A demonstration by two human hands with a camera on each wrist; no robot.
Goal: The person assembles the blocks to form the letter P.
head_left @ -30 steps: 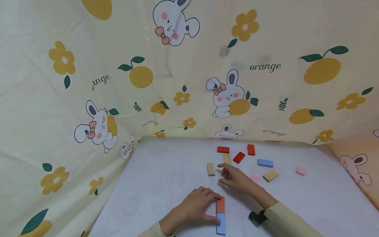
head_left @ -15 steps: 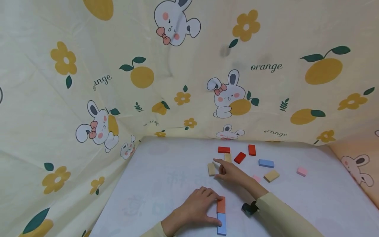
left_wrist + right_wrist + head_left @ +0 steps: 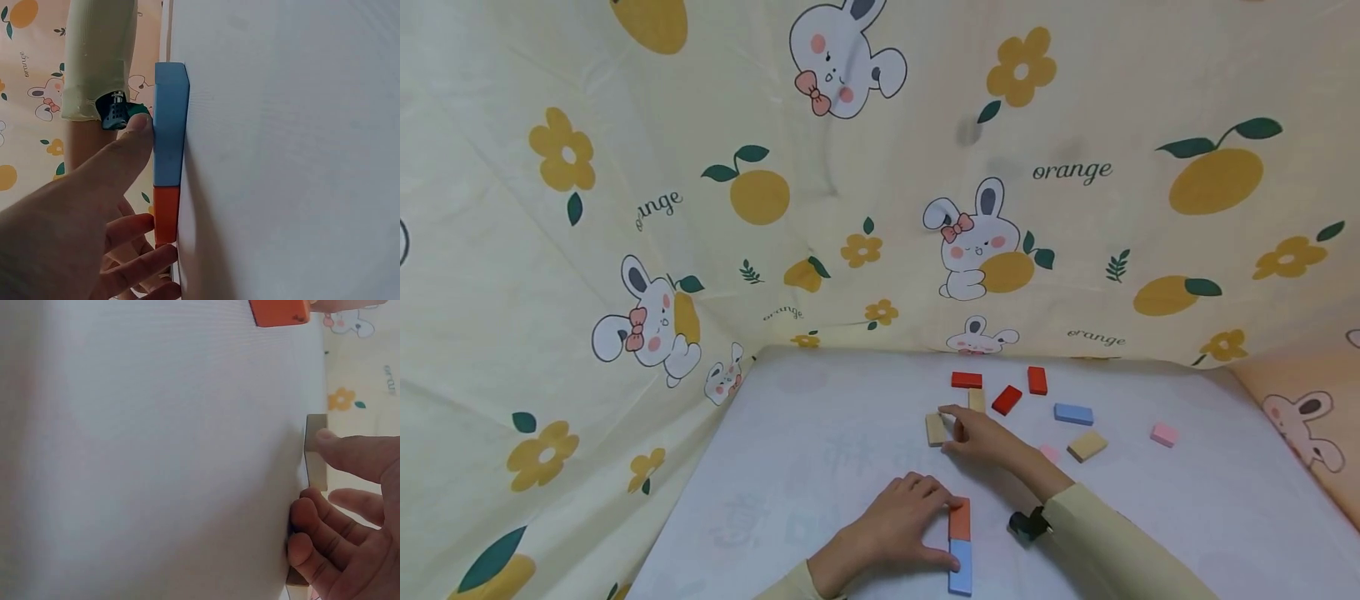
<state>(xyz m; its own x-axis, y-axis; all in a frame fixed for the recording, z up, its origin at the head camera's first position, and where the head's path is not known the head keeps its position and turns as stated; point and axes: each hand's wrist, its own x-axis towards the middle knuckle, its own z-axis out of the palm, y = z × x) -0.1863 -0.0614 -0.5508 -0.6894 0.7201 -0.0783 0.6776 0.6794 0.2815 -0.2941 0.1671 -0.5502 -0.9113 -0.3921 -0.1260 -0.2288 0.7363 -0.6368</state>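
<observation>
My hands are tending two spots on a white table [image 3: 805, 517], and slack contact is the weak point.
My left hand [image 3: 898, 521] is resting relaxed toward the table's near edge, thumb touching the blue block [image 3: 961, 575], index finger touching the orange block [image 3: 961, 521] at its far end, wrapping neither; uneven pressing could be skewing them where they're meeting end to end. My right hand [image 3: 985, 440], nearer the far edge, is bracketing the front wooden block [image 3: 935, 431] with thumb and index finger; whether they're pinching it, I can't tell. A one-sided grip could be twisting it, and my curled fingers could be nudging the rear wooden block [image 3: 976, 400]. My forearm [image 3: 1051, 477] is partly hiding a pink block [image 3: 1048, 452], so dragging low could be shifting it.
</observation>
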